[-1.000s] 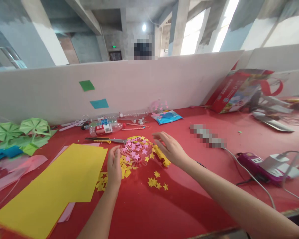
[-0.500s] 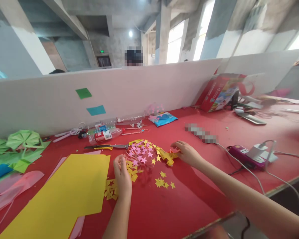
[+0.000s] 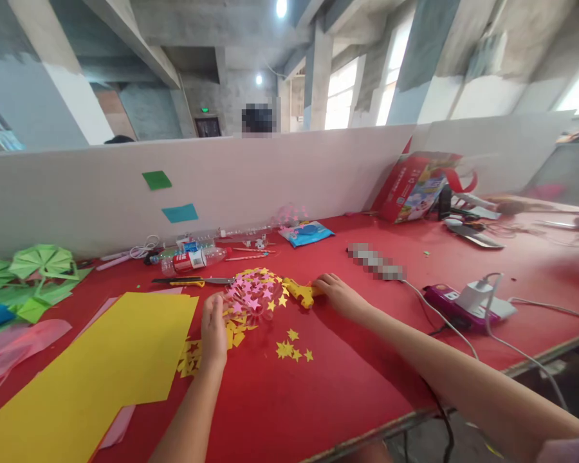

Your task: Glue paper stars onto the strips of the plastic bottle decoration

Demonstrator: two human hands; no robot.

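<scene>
My left hand is left of a clear plastic piece studded with pink stars and yellow stars. Its fingers are curled close together, and what they pinch, if anything, is hidden. On the right, my right hand has its fingers closed on the end of a yellow glue gun, which lies on the red table. Several loose yellow paper stars lie in front of the plastic piece. Yellow paper scraps with star-shaped holes lie beside my left wrist.
Yellow sheets cover the left side. Behind are a utility knife, plastic bottles and a blue packet. A purple power strip with cables lies right, a red bag farther back. A white partition stands behind.
The view has shifted a little, so the table things appear farther left. Both hands keep about the same places by the stars and the glue gun.
</scene>
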